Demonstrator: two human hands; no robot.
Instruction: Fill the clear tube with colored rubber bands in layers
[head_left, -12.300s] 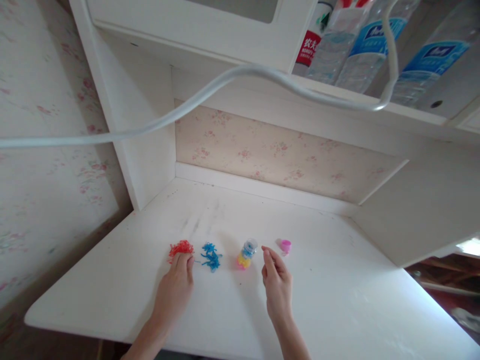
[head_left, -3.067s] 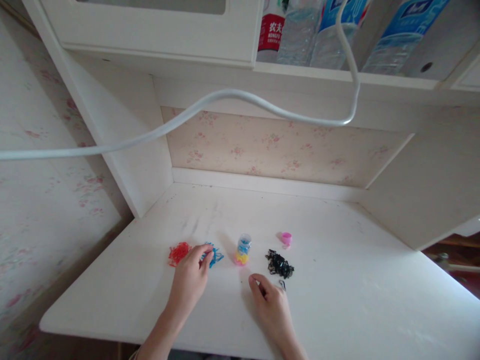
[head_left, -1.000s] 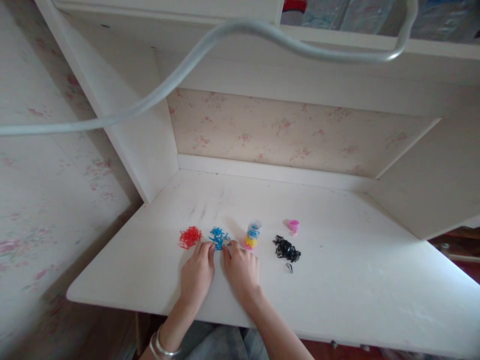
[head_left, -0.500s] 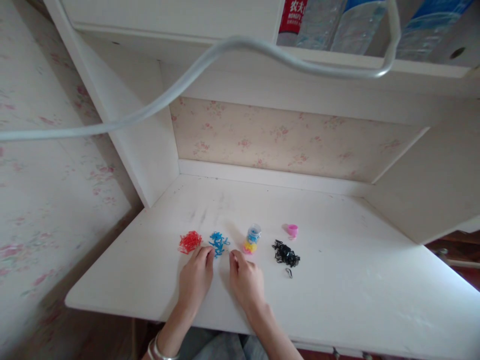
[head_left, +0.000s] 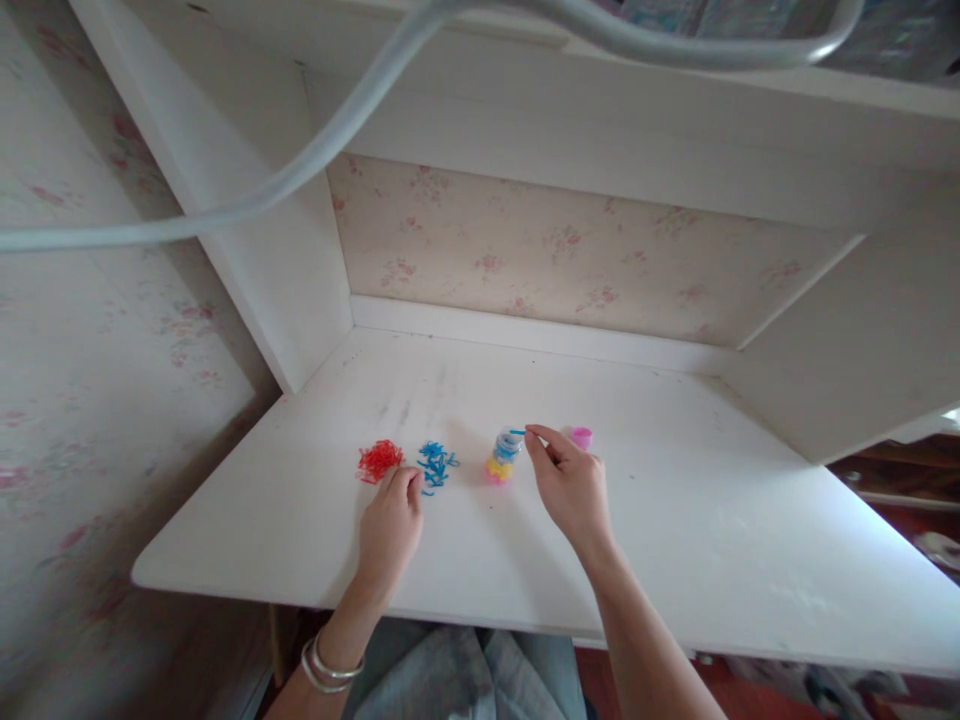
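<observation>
Smooth white desk (head_left: 675, 530); right hand (head_left: 574, 488) pinching slim blue band (head_left: 517, 432); left hand (head_left: 390, 525) curled, grip unclear.

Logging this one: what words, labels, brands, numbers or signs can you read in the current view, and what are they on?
No text can be read.
Clear bottles, upper shelf: blurred and cut off by the picture's edge; nothing legible.
Small jar: no lettering can be made out.

Right grip (head_left: 574, 487) out in front, thumb and forefinger in a pinch, forearm (head_left: 637, 625) slanting back behind it! And the left grip (head_left: 390, 525) sits nearer the body, fingers curled, its wrist (head_left: 367, 598) just behind.
</observation>
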